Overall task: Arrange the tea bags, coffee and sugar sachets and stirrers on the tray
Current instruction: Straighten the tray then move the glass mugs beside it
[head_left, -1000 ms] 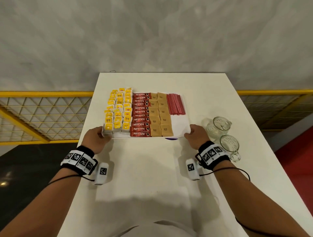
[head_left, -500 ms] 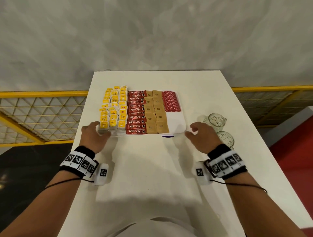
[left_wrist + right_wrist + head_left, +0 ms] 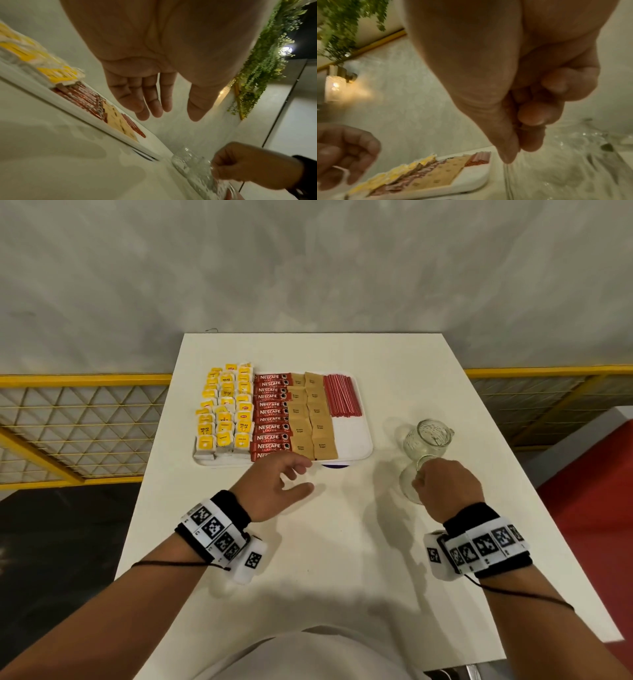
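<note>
Head looks down; wrists closely share tray (image 3: 356, 455).

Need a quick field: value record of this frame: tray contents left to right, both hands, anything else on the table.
tray: white, on white table
tea bags: yellow, left columns
coffee sachets: red Nescafe sticks, next column
sugar sachets: brown, two columns
stirrers: red bundle, far right corner; bare tray in front of them
left hand: open, near the tray's front edge, holds nothing
right hand: fingers curled on near glass jug
far glass jug: upright, untouched
</note>
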### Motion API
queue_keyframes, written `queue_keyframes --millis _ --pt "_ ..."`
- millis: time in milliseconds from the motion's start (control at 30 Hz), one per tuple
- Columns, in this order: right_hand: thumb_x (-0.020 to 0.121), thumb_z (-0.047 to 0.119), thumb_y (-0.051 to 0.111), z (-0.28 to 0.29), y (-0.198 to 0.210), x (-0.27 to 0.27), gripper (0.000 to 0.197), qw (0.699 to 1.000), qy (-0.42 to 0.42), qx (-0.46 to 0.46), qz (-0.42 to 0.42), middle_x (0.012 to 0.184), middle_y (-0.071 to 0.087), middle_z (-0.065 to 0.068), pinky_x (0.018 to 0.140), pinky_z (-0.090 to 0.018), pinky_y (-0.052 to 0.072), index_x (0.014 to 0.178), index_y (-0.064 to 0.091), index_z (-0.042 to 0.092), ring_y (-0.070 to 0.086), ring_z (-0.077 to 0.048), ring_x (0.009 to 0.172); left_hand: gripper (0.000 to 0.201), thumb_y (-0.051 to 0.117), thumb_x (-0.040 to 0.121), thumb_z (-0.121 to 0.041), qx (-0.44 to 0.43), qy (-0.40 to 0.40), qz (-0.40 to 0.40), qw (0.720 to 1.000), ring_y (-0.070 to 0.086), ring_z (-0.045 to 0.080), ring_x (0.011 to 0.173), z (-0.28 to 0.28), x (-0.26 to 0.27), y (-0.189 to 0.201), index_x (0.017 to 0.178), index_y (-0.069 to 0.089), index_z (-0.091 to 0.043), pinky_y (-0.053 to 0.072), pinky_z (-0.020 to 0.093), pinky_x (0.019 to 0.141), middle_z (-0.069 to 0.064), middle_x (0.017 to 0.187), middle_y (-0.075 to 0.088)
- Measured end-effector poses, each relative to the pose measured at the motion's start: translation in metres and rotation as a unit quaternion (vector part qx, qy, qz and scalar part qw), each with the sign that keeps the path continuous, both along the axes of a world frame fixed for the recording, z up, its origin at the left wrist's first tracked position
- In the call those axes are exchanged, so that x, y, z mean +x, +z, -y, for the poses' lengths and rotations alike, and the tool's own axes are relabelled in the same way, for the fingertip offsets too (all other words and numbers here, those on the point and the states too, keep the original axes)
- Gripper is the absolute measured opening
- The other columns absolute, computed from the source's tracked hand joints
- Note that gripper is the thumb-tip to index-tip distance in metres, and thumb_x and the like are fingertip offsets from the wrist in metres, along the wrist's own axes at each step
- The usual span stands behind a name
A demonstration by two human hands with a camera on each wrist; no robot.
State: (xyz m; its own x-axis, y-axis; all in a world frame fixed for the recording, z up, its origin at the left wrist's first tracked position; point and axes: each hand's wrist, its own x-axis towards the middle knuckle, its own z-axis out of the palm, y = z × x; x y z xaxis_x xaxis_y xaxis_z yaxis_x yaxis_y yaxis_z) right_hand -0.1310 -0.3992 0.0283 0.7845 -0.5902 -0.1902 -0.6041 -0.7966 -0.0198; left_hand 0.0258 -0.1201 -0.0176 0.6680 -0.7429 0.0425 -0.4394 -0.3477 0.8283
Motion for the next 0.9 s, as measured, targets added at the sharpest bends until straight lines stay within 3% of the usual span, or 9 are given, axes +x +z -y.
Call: queue_keyframes --millis 100,200,300,400,533,600,667,767,900 --pt "0.098 0.033 0.056 -0.022 0.012 0.006 0.020 0.992 0.112 0.024 0.047 0.089 0.066 0.000 0.066 -0.030 0.042 0.088 0.066 0.019 0.063 -0.023 0.084 0.048 0.081 0.082 -0.033 0.002 -0.028 0.016 0.999 0.059 0.005 0.097 0.010 -0.009 0.002 0.125 0.059 -0.032 0.051 0.020 0.073 -0.011 0.110 0.062" --pt "0.095 0.031 0.061 -0.047 0.022 0.018 0.015 0.964 0.235 0.077 0.102 0.093 0.065 0.001 0.068 -0.035 0.048 0.091 0.071 0.020 0.064 -0.023 0.085 0.069 0.083 0.078 -0.038 0.006 -0.050 0.023 0.998 0.053 0.005 0.111 0.019 -0.012 0.002 0.137 0.046 -0.039 0.049 0.021 0.083 -0.011 0.128 0.055" --pt "0.095 0.028 0.061 -0.069 0.017 0.031 0.014 0.938 0.323 0.079 0.096 0.096 0.064 0.000 0.066 -0.036 0.047 0.091 0.072 0.021 0.063 -0.024 0.088 0.093 0.086 0.073 -0.042 0.028 -0.048 0.031 0.998 0.048 0.010 0.124 0.026 -0.009 -0.005 0.150 0.036 -0.026 0.044 0.027 0.098 -0.004 0.144 0.047" --pt "0.092 0.018 0.065 -0.081 0.002 0.039 0.008 0.924 0.365 0.059 0.094 0.096 0.063 0.000 0.061 -0.037 0.047 0.087 0.071 0.021 0.059 -0.025 0.085 0.102 0.090 0.068 -0.041 0.048 -0.055 0.012 0.997 0.048 0.010 0.126 0.030 -0.005 -0.011 0.152 0.034 -0.021 0.044 0.032 0.105 -0.002 0.144 0.048" --pt "0.090 0.013 0.068 -0.081 -0.012 0.040 0.010 0.922 0.374 0.057 0.081 0.101 0.064 -0.001 0.060 -0.038 0.047 0.091 0.073 0.022 0.059 -0.028 0.086 0.088 0.090 0.062 -0.046 0.046 -0.068 -0.014 0.997 0.058 0.005 0.114 0.033 -0.004 -0.022 0.137 0.047 -0.029 0.053 0.037 0.097 -0.013 0.127 0.060" --pt "0.094 0.017 0.064 -0.080 -0.011 0.039 0.013 0.921 0.377 0.076 0.069 0.107 0.064 0.000 0.068 -0.041 0.052 0.099 0.074 0.024 0.060 -0.028 0.093 0.090 0.090 0.060 -0.048 0.051 -0.061 -0.020 0.997 0.059 0.004 0.113 0.034 -0.003 -0.027 0.136 0.046 -0.031 0.053 0.037 0.096 -0.014 0.125 0.060" --pt "0.097 0.028 0.061 -0.073 -0.002 0.038 0.018 0.926 0.353 0.118 0.063 0.117 0.063 0.003 0.079 -0.037 0.050 0.110 0.072 0.025 0.059 -0.021 0.098 0.093 0.090 0.059 -0.047 0.055 -0.060 -0.012 0.997 0.058 0.006 0.114 0.036 -0.002 -0.030 0.138 0.044 -0.030 0.052 0.036 0.098 -0.012 0.128 0.058" --pt "0.097 0.043 0.059 -0.047 0.014 0.039 0.030 0.945 0.287 0.125 0.098 0.121 0.061 0.005 0.080 -0.029 0.047 0.117 0.070 0.024 0.056 -0.010 0.088 0.095 0.091 0.062 -0.041 0.060 -0.062 0.008 0.996 0.054 0.010 0.120 0.035 -0.002 -0.031 0.142 0.042 -0.027 0.048 0.036 0.103 -0.008 0.135 0.054" --pt "0.097 0.035 0.060 0.009 0.024 0.049 0.030 0.984 0.092 0.052 0.142 0.126 0.056 -0.007 0.090 -0.037 0.051 0.120 0.068 0.017 0.064 -0.028 0.105 0.088 0.090 0.066 -0.037 0.065 -0.072 0.015 0.995 0.053 0.010 0.121 0.031 0.002 -0.031 0.139 0.042 -0.031 0.046 0.036 0.105 -0.010 0.135 0.054"
